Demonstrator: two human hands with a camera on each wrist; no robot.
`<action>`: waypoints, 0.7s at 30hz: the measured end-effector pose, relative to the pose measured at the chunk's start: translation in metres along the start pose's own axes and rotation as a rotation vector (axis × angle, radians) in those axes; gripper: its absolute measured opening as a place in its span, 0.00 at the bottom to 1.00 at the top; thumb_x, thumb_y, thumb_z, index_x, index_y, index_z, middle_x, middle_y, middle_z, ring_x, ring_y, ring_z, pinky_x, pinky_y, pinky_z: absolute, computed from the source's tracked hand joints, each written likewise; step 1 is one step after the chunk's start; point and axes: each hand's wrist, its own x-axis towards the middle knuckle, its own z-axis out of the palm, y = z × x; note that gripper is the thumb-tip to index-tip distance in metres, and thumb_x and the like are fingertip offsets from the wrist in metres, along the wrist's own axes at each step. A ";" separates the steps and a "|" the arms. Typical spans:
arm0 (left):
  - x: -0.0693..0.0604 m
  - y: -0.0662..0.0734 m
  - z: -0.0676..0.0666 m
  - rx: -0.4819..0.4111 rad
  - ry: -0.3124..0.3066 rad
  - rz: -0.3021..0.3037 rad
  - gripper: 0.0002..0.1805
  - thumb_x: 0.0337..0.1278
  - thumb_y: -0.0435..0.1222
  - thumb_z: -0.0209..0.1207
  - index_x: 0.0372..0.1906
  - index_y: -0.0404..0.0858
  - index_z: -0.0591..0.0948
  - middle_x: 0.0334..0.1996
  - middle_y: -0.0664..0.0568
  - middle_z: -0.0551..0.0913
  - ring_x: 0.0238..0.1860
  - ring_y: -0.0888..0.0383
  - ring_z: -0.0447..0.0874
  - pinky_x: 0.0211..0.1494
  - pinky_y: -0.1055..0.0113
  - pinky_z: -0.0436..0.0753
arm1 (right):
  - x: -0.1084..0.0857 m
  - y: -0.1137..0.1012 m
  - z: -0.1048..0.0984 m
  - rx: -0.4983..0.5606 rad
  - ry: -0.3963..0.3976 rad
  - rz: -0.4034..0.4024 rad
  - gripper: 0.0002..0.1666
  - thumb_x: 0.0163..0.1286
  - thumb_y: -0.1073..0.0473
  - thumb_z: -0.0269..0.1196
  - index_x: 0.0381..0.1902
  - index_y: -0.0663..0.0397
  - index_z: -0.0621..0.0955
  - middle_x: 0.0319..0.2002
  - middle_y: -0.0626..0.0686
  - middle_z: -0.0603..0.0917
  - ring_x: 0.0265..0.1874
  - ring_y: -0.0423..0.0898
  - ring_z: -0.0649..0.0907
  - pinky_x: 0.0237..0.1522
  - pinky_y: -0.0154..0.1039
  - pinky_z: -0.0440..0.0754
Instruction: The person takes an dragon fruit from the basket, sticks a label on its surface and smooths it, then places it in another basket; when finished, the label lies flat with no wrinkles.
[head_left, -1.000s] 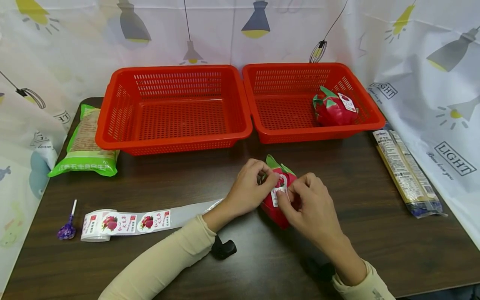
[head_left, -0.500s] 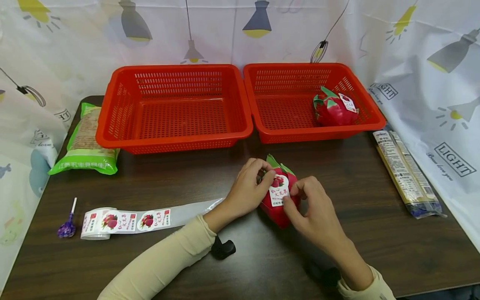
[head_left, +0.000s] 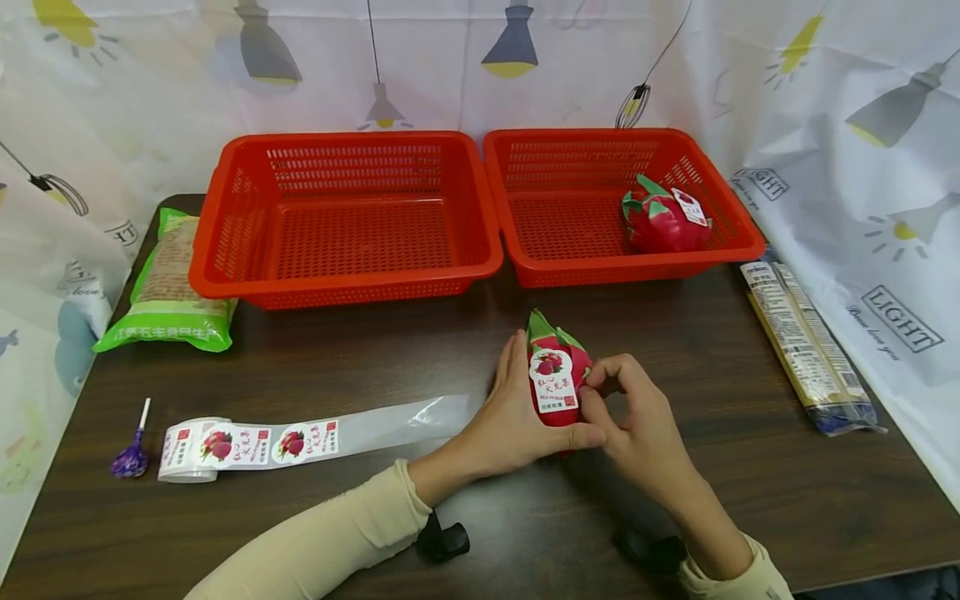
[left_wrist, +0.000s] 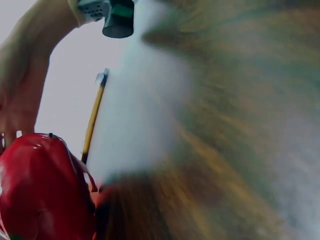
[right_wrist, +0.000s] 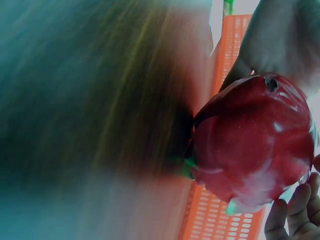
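Observation:
A glossy red dragon fruit [head_left: 557, 342] with green tips stands between both hands on the table; a white printed label [head_left: 554, 385] lies on its upper side. My left hand [head_left: 510, 421] grips the fruit from the left, fingers along its far side and thumb across the near end. The thumb and bent forefinger of my right hand [head_left: 637, 417] pinch at the fruit's right side, beside the label's edge. In the left wrist view the dragon fruit [left_wrist: 42, 190] fills the lower left. The right wrist view shows the dragon fruit [right_wrist: 255, 145] close, with my right hand's curled fingers [right_wrist: 299, 207] against it.
Two red baskets [head_left: 345, 287] stand at the back; the right one holds another labelled dragon fruit [head_left: 666, 223]. A label roll [head_left: 187, 450] trails its strip [head_left: 405, 421] toward my left wrist. A lollipop [head_left: 131, 458], a green bag [head_left: 176, 287] and flat packets [head_left: 813, 350] lie around.
My left hand has gone from pressing the label with its fingertips to gripping the fruit's left side and near end. My right fingertips have moved off the label to its right edge.

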 end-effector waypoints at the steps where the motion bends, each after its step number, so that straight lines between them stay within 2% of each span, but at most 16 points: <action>1: 0.000 0.000 0.002 0.009 0.002 -0.013 0.78 0.37 0.67 0.74 0.82 0.50 0.31 0.84 0.53 0.32 0.83 0.48 0.43 0.78 0.43 0.63 | -0.001 0.001 -0.001 0.012 -0.001 0.003 0.13 0.62 0.79 0.61 0.42 0.64 0.74 0.39 0.51 0.79 0.38 0.37 0.78 0.48 0.20 0.76; 6: 0.001 -0.001 0.005 0.036 0.025 -0.038 0.77 0.40 0.58 0.77 0.82 0.42 0.34 0.84 0.49 0.35 0.83 0.45 0.43 0.79 0.42 0.62 | -0.004 0.010 -0.010 0.119 -0.041 0.077 0.11 0.67 0.80 0.59 0.43 0.66 0.74 0.41 0.51 0.77 0.40 0.37 0.79 0.48 0.21 0.79; 8: 0.001 -0.001 0.006 0.037 0.034 -0.047 0.76 0.41 0.57 0.77 0.82 0.40 0.35 0.84 0.48 0.36 0.82 0.45 0.45 0.79 0.42 0.62 | -0.003 0.019 -0.017 0.186 -0.040 0.151 0.08 0.70 0.78 0.57 0.44 0.67 0.73 0.41 0.51 0.77 0.40 0.38 0.80 0.47 0.23 0.80; 10: 0.002 -0.001 0.006 0.038 0.043 -0.060 0.75 0.42 0.58 0.76 0.82 0.40 0.36 0.84 0.48 0.38 0.81 0.45 0.48 0.78 0.43 0.64 | 0.001 0.031 -0.028 0.279 -0.005 0.253 0.05 0.74 0.75 0.56 0.45 0.67 0.73 0.40 0.50 0.79 0.38 0.38 0.82 0.44 0.25 0.82; 12: 0.002 -0.001 0.006 0.032 0.054 -0.071 0.73 0.42 0.58 0.75 0.83 0.40 0.38 0.84 0.48 0.40 0.79 0.45 0.52 0.76 0.44 0.67 | 0.008 0.047 -0.042 0.438 0.066 0.365 0.04 0.76 0.71 0.56 0.46 0.65 0.73 0.39 0.49 0.80 0.38 0.39 0.84 0.45 0.27 0.84; 16: 0.003 -0.001 0.007 0.019 0.079 -0.069 0.71 0.41 0.58 0.75 0.82 0.41 0.41 0.82 0.49 0.47 0.74 0.48 0.60 0.71 0.47 0.73 | 0.028 0.085 -0.075 0.790 0.323 0.566 0.07 0.75 0.66 0.60 0.48 0.58 0.74 0.37 0.50 0.82 0.35 0.43 0.84 0.42 0.32 0.87; 19: 0.004 -0.002 0.008 0.009 0.096 -0.045 0.67 0.41 0.56 0.75 0.81 0.43 0.46 0.76 0.50 0.58 0.69 0.52 0.65 0.65 0.52 0.78 | 0.045 0.113 -0.101 0.935 0.507 0.737 0.11 0.73 0.61 0.65 0.49 0.54 0.75 0.37 0.51 0.82 0.35 0.44 0.84 0.42 0.35 0.88; 21: 0.005 -0.002 0.009 0.010 0.101 -0.033 0.65 0.41 0.55 0.76 0.80 0.44 0.49 0.71 0.51 0.63 0.65 0.54 0.68 0.62 0.56 0.79 | 0.057 0.129 -0.117 1.014 0.593 0.871 0.13 0.72 0.57 0.66 0.50 0.50 0.76 0.38 0.50 0.82 0.40 0.44 0.83 0.45 0.36 0.88</action>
